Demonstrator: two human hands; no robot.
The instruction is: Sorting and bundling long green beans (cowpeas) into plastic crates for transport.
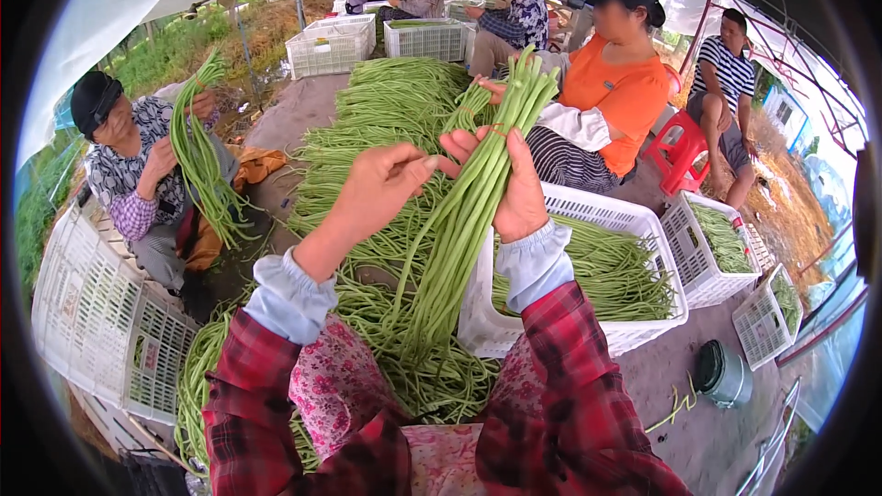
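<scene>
Held upright at a slant before me is a bundle of long green beans (469,207), their even ends at the top and the tips hanging below. My right hand (523,191) is closed round its upper part, fingers behind and thumb in front. A thin reddish band (499,129) circles the stalks just above that grip. To the left, my left hand (378,191) has thumb and forefinger pinched together, close to the right fingertips; whatever they hold is too small to make out. A large heap of loose long beans (367,138) lies beneath and beyond both hands.
A white crate (681,298) of beans stands at my right, with smaller crates (707,285) beyond. White crates (101,312) line the left. Another person (152,152) there holds beans; someone in orange (614,83) sits ahead right. A red stool (678,152) and bucket (730,381) stand right.
</scene>
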